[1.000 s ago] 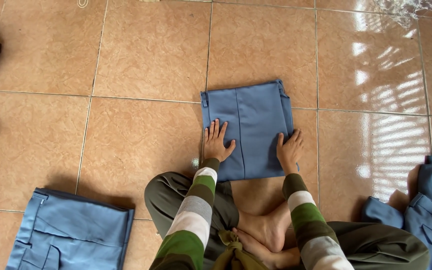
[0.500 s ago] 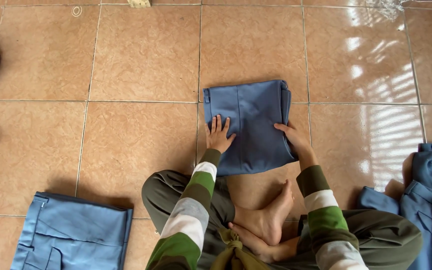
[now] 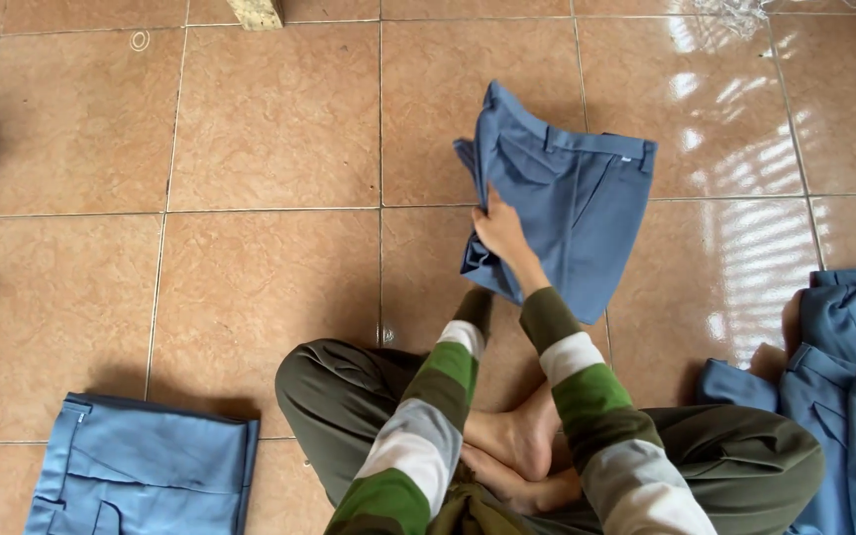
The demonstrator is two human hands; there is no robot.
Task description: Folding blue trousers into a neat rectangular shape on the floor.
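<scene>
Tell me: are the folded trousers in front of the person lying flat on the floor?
No. The right hand has the trousers lifted off the tiles by their left edge.

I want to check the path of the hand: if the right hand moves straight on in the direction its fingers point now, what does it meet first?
The right hand already grips the folded blue trousers and points up and away, so the trousers come first; beyond them only tiled floor shows, though depth is unclear.

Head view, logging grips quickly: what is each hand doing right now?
Right hand: closed on the folded blue fabric trousers, lifting them.
Left hand: hidden under the trousers, cannot be told.
</scene>
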